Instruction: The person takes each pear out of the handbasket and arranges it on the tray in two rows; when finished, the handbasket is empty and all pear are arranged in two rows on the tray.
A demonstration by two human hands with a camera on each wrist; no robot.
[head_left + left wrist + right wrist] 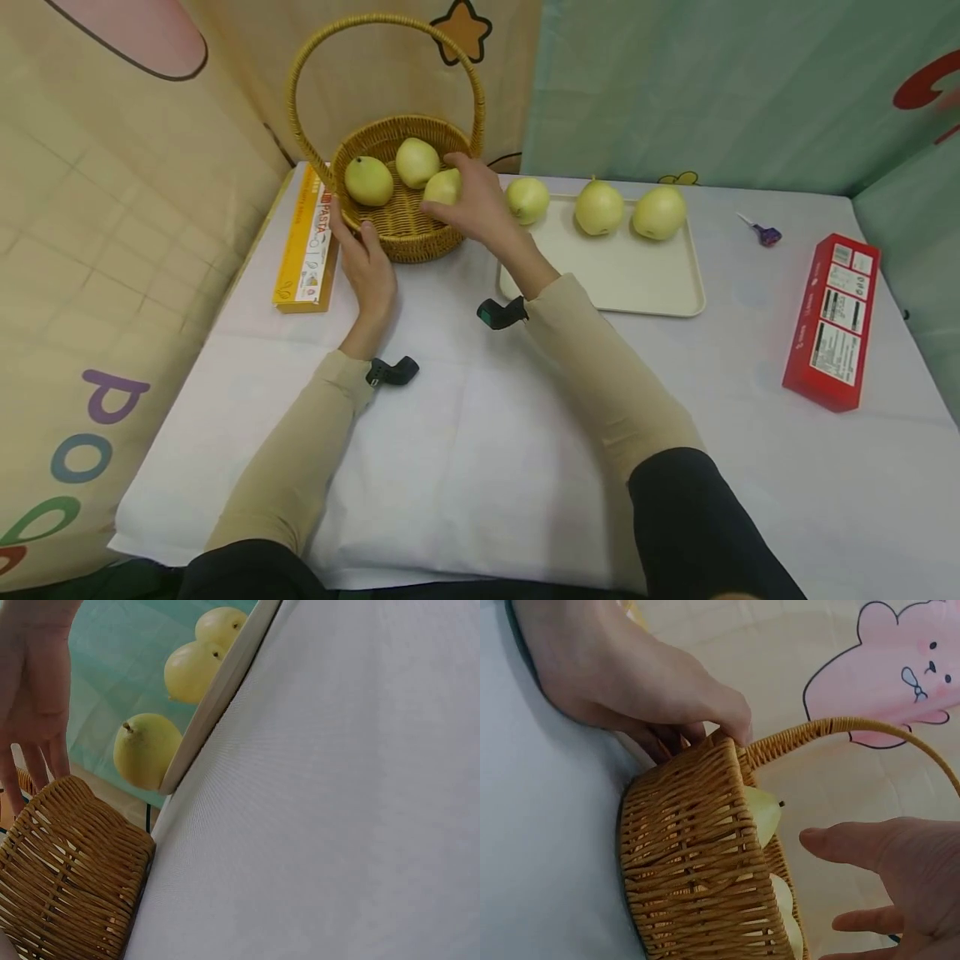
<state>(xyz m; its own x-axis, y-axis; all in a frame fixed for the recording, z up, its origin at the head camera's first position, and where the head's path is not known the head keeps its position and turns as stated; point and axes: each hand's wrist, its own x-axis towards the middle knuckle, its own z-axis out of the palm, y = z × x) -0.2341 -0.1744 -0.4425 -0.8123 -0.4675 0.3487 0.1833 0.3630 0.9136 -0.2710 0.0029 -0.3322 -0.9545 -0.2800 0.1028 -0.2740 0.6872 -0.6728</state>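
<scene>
A wicker basket (420, 248) with a tall arched handle holds three yellow-green pears (369, 181). My left hand (369, 279) grips its near-left rim; in the right wrist view the left thumb lies over the rim and the fingers go behind the wall. Above the basket's right side, my right hand (480, 204) is spread around a pear (442, 187). The right wrist view shows these fingers (862, 921) apart, with nothing pinched between them and the thumb. Three more pears (599, 207) sit on a cream tray (622, 283) to the right.
A yellow pasta box (303, 250) lies left of the basket, close to the left hand. Right of the tray are a wrapped lollipop (767, 235) and a red box (834, 323). Printed curtains (720, 92) stand behind the white-covered table (465, 467).
</scene>
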